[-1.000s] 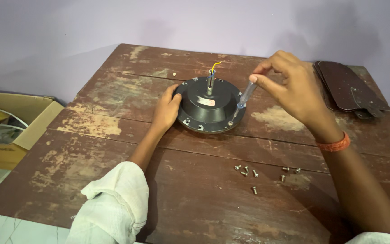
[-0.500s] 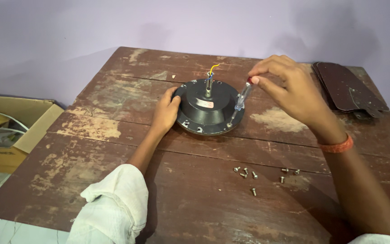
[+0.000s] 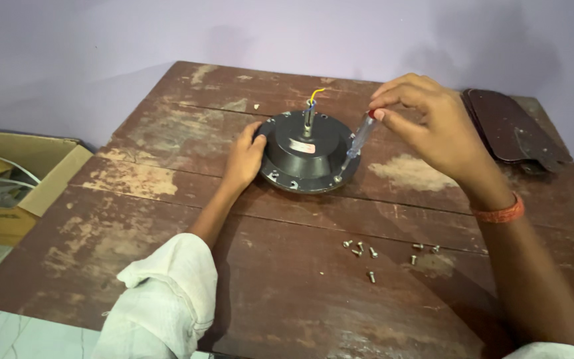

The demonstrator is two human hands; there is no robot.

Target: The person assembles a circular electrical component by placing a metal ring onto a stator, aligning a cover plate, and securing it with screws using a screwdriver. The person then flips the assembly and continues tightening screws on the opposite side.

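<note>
1. A worn wooden table (image 3: pixel 167 219) of dark brown planks, with pale patches where the finish has rubbed off, fills most of the view and stands against a lilac wall (image 3: pixel 101 53).
2. An open cardboard box (image 3: pixel 28 179) sits on the floor just off the table's left edge, with wires and odd bits inside it.
3. A flat dark brown blade (image 3: pixel 513 129) lies at the table's far right corner, well apart from the work in hand.
4. A round black motor housing (image 3: pixel 307 153) rests flat on the table, a little beyond the middle. A short metal shaft (image 3: pixel 309 119) stands upright from its centre, with yellow and blue wires coming out of the top.
5. The left hand (image 3: pixel 244 159) lies against the left rim of the housing, fingers curled over its edge and pressing on it; a rolled white sleeve (image 3: pixel 167 292) covers the arm near the elbow.
6. The right hand (image 3: pixel 433 126), with an orange band (image 3: pixel 499 211) at the wrist, pinches the top of a screwdriver (image 3: pixel 357 141) between thumb and fingertips.
7. The screwdriver has a clear handle with a red cap. It leans down and to the left, and its tip meets the right front rim of the housing.
8. A handful of small loose screws (image 3: pixel 367 252) lies scattered on the table in front of the housing, nearer the person, touching neither hand.
</note>
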